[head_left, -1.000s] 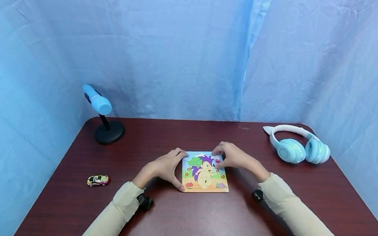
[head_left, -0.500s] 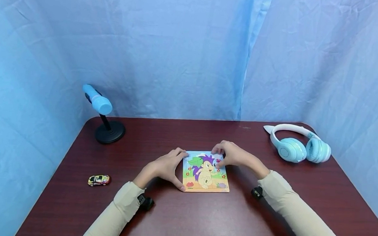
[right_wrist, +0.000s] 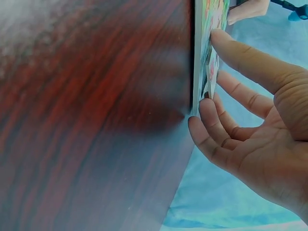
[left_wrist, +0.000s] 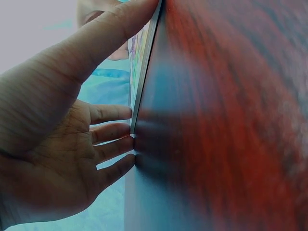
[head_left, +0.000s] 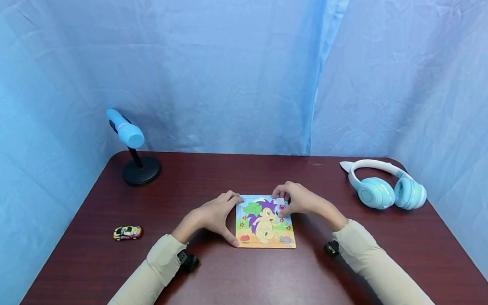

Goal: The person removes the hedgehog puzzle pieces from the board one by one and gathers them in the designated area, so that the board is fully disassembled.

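Note:
A square jigsaw puzzle (head_left: 260,233) with a purple-haired cartoon hedgehog lies flat on the table. My left hand (head_left: 215,213) steadies its left side, the thumb at the near corner and the fingertips at the far corner. Those fingers (left_wrist: 113,112) are fairly straight and reach down to the tabletop in the left wrist view. At the far right corner my right hand (head_left: 306,200) pinches a puzzle piece (right_wrist: 213,72) between thumb and fingers. In the right wrist view that piece sits slightly raised above the board, one end standing proud. My right fingers partly cover the corner in the head view.
Left of the puzzle sits a small colourful toy car (head_left: 127,232). A blue microphone (head_left: 125,129) on a black stand (head_left: 141,170) is at the back left. Light-blue headphones (head_left: 376,193) lie at the back right. Blue curtains (head_left: 232,68) enclose the dark red table (head_left: 236,282).
Hardly anything moves. My right fingertips shift very slightly left at the far right corner, with the puzzle piece; the left hand stays on the puzzle's left side.

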The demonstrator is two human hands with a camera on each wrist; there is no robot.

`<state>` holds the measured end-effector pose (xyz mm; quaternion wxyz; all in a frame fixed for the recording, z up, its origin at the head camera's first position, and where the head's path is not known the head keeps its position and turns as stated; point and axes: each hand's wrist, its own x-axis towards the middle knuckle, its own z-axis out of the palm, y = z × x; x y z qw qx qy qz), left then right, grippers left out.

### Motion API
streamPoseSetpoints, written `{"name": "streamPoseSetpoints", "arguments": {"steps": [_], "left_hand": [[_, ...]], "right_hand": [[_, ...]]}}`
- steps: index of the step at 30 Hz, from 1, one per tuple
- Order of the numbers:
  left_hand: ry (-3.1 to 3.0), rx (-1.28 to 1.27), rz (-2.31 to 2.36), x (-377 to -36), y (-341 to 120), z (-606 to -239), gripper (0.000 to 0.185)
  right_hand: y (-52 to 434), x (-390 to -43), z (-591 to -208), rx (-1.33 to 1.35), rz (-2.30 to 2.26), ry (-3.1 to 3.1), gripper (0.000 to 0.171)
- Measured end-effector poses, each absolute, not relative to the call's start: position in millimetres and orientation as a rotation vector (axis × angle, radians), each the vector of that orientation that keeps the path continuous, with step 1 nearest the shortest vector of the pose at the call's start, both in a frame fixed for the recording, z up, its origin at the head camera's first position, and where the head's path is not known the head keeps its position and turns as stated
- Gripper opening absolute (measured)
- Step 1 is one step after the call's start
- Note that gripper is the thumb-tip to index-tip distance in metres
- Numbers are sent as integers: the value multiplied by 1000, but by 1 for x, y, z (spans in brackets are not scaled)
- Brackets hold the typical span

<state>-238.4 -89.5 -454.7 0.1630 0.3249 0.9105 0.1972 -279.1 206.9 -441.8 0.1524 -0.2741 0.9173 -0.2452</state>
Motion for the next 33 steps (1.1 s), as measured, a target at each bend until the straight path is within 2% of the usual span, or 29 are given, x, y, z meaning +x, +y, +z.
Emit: {"name": "streamPoseSetpoints", "arguments": {"steps": [19,33], "left_hand": [[2593,922,560,-237,-90,-453,118],[2597,940,557,-238,-89,-454,117]], "right_hand": [[210,-276,-438,-832,-685,2633,40],[206,-278,-437,-977,-521,2582,40]]}}
